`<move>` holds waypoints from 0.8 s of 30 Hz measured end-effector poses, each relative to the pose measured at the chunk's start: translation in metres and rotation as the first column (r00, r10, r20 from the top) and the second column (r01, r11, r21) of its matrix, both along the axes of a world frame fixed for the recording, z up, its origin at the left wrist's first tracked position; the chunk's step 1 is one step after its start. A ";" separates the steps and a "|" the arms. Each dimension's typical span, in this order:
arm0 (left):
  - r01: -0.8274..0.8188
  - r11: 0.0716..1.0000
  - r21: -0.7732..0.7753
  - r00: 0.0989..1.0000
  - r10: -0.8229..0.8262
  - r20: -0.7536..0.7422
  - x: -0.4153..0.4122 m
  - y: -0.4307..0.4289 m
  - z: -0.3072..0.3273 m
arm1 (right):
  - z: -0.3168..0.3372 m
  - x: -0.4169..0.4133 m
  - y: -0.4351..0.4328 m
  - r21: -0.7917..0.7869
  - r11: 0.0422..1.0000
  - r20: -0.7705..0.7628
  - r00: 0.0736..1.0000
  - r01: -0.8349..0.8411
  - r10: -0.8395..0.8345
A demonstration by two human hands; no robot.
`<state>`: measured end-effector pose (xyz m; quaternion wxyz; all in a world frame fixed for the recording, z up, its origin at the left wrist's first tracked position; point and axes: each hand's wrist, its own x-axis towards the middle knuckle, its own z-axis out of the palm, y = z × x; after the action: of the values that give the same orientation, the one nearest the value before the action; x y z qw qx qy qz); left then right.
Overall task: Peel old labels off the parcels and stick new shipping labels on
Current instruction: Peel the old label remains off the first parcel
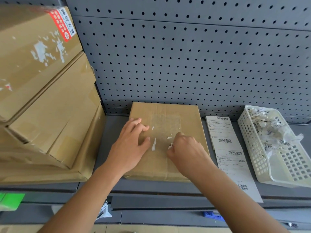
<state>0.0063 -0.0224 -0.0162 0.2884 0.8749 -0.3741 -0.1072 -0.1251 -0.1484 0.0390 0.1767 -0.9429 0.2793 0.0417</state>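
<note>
A flat brown cardboard parcel lies on the grey shelf in front of me. Its top shows a pale patch and a few white label remnants, one with a bit of barcode. My left hand rests on the parcel's left part, fingers loosely bent on the cardboard. My right hand sits on the parcel's right part with fingers curled, pinching at a label scrap beside the barcode bit. New white shipping labels lie in a row to the right of the parcel.
A white perforated plastic basket at the far right holds several crumpled label scraps. A stack of large cardboard boxes fills the left side. A grey pegboard forms the back wall. The shelf's front edge runs below the parcel.
</note>
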 end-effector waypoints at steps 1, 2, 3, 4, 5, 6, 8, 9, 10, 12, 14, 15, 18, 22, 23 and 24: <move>0.001 1.000 -0.001 1.000 -0.001 -0.002 0.000 0.000 0.000 | 0.001 -0.002 -0.001 0.020 1.000 0.016 1.000 -0.005 0.005; 0.001 1.000 -0.001 1.000 -0.001 -0.003 0.000 0.001 0.000 | 0.002 -0.003 -0.001 0.037 0.999 0.023 1.000 -0.004 0.003; 0.000 1.000 0.000 1.000 0.000 -0.002 0.000 0.001 0.000 | 0.001 -0.003 0.000 0.043 0.999 0.031 1.000 -0.005 0.004; -0.001 1.000 0.000 1.000 0.001 0.001 0.000 0.001 0.000 | -0.001 -0.002 0.002 0.031 0.999 0.027 1.000 -0.011 0.010; -0.001 1.000 0.000 1.000 0.001 0.004 0.000 0.000 0.000 | -0.003 -0.002 0.005 0.012 1.000 0.022 1.000 -0.020 0.020; 0.000 1.000 0.000 1.000 0.000 0.007 0.000 0.000 0.000 | -0.004 -0.001 0.007 -0.008 1.000 0.006 1.000 -0.021 0.021; 0.001 1.000 0.001 1.000 -0.001 0.009 0.000 0.000 -0.001 | -0.001 0.002 0.013 -0.047 0.998 -0.041 0.999 -0.035 0.033; 0.001 1.000 0.000 1.000 -0.001 0.008 0.001 0.000 -0.002 | 0.000 0.003 0.015 -0.070 0.996 -0.072 0.996 -0.054 0.049; 0.001 1.000 -0.003 1.000 -0.001 0.007 0.001 0.000 -0.003 | 0.000 0.004 0.017 -0.085 0.994 -0.098 0.993 -0.074 0.066; 0.000 1.000 -0.022 1.000 0.000 0.001 0.002 0.000 -0.004 | 0.002 0.005 0.021 -0.089 0.991 -0.120 0.989 -0.095 0.084; 0.000 1.000 -0.030 1.000 -0.001 -0.002 0.002 0.000 -0.004 | 0.002 0.006 0.022 -0.080 0.992 -0.121 0.989 -0.098 0.088; 0.001 1.000 -0.030 1.000 -0.002 -0.002 0.002 0.000 -0.004 | 0.002 0.007 0.021 -0.073 0.993 -0.122 0.989 -0.093 0.084; 0.005 1.000 -0.027 1.000 -0.005 -0.002 0.002 0.000 -0.005 | -0.001 0.008 0.017 -0.041 0.999 -0.093 0.995 -0.034 0.030; 0.005 1.000 -0.018 1.000 -0.005 -0.008 0.003 0.000 -0.004 | -0.002 0.002 0.011 -0.036 0.998 -0.053 0.998 -0.043 0.041; 0.005 1.000 -0.018 1.000 -0.005 -0.007 0.003 0.000 -0.004 | -0.002 0.001 0.012 -0.041 0.997 -0.045 0.997 -0.060 0.058; 0.005 1.000 -0.019 1.000 -0.005 -0.006 0.003 0.000 -0.005 | -0.001 0.000 0.013 -0.041 0.997 -0.036 0.997 -0.071 0.069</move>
<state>0.0091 -0.0225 -0.0207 0.2974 0.8710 -0.3762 -0.1070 -0.1249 -0.1350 0.0384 0.1502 -0.9548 0.2499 0.0581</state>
